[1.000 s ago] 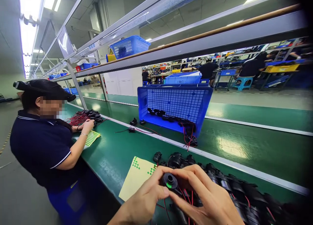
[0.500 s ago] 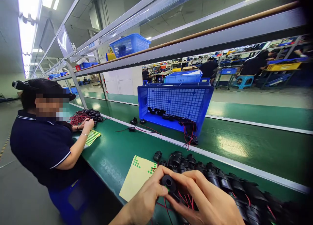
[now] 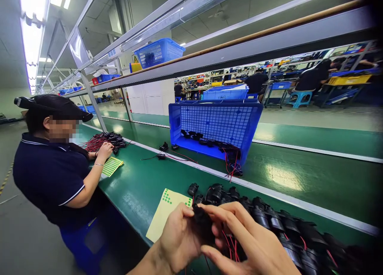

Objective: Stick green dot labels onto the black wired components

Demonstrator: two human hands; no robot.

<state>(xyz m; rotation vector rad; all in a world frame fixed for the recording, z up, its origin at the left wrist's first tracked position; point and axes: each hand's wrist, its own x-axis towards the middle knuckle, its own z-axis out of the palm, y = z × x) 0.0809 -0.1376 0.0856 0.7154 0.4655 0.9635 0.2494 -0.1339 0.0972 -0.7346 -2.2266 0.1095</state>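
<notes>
I've got the left hand (image 3: 179,239) cradling one black part (image 3: 203,223) over the counter (image 3: 143,187) near its front edge, right hand (image 3: 248,239) curved against it; this piece looks unfinished, green dots (image 3: 165,196) sit at the sheet (image 3: 160,223)'s far corners, and whether the heaped units (image 3: 269,218) are done, I can't tell.

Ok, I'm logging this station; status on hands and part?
Left hand holding black part. Right hand touching it. Pile of black parts close beyond.

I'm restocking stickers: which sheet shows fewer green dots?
The near sheet, by the left hand: dotted only sparsely, whereas the farther sheet is dotted nearly all over.
</notes>
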